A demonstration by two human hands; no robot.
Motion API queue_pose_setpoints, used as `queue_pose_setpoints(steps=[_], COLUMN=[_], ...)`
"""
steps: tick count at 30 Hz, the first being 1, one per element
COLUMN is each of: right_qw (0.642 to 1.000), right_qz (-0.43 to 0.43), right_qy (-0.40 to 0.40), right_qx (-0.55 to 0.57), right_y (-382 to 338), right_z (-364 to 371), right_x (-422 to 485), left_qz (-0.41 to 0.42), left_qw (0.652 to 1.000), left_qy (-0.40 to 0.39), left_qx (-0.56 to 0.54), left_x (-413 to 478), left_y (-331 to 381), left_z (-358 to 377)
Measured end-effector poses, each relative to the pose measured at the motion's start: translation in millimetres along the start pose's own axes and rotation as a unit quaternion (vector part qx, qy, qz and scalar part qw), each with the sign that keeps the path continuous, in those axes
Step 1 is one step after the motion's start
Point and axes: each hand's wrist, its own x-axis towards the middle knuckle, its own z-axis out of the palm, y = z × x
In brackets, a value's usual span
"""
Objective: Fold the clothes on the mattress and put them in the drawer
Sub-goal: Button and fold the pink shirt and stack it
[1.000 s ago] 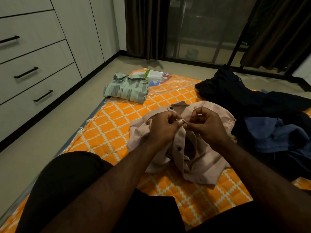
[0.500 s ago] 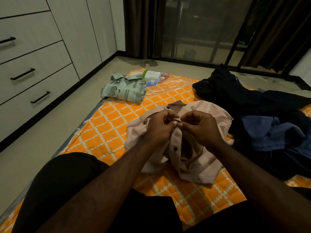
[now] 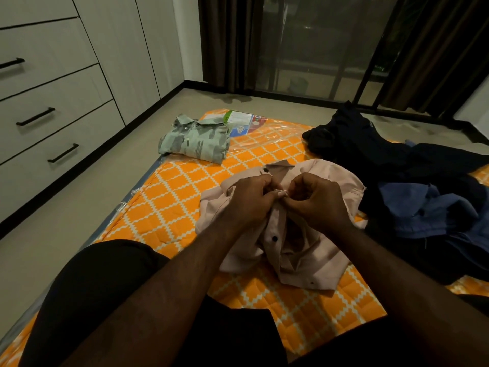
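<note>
Left hand [image 3: 248, 200]: curled, pinching the front edge of the pink shirt [image 3: 317, 258], middle of the frame.
Right hand [image 3: 318, 203]: curled, pinching the other edge, touching the left hand.
Why: it looks like closing a button, so the shirt folds flat.
Pink shirt: crumpled on the orange mattress [image 3: 169, 205].
Green shirt [image 3: 195, 140]: folded, upper middle, on the side by the drawers [image 3: 53, 102].
Dark clothes [image 3: 397, 165]: piled at right, not folded yet.
</note>
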Motion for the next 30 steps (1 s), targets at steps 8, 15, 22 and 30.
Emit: queue_pose_setpoints(steps=[8, 15, 22, 30], right_qw=[0.999, 0.984, 0.915, 0.886], right_qz=[0.026, 0.169, 0.249, 0.281], right_qy=[0.024, 0.047, -0.055, -0.046], right_qx=[-0.030, 0.018, 0.312, 0.366], right_y=[-7.3, -9.5, -7.3, -16.9], right_z=[5.3, 10.2, -1.8, -8.6], right_x=[0.4, 1.8, 2.2, 3.0], left_qz=[0.064, 0.111, 0.104, 0.095], left_qw=[0.995, 0.991, 0.991, 0.995], left_qy=[0.032, 0.039, 0.079, 0.015], left_qx=[0.070, 0.069, 0.011, -0.028], left_x=[0.4, -3.5, -1.8, 1.1], left_y=[-5.9, 1.8, -6.1, -7.7], left_z=[10.2, 16.1, 13.8, 4.1])
